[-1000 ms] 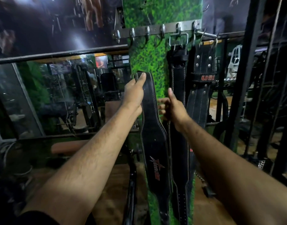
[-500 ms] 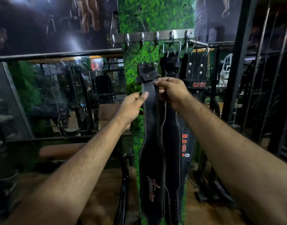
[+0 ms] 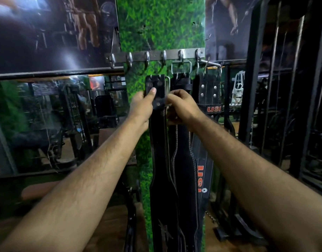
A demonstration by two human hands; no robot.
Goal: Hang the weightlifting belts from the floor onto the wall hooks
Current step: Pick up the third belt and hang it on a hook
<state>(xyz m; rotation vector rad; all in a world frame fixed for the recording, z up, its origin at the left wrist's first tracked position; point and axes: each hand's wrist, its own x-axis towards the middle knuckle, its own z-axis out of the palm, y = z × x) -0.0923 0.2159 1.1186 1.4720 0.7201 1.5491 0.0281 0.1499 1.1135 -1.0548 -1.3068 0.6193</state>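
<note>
Gym, weightlifting belts (image 3: 182, 160), mirror (image 3: 47, 124), machines (image 3: 284, 106)

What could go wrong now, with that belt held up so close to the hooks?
The belt in the left hand and right hand is not yet hooked: its buckle sits below the hook, so a loosened grip might drop it. Lifting it could also nudge the hung belt right beside it.
</note>
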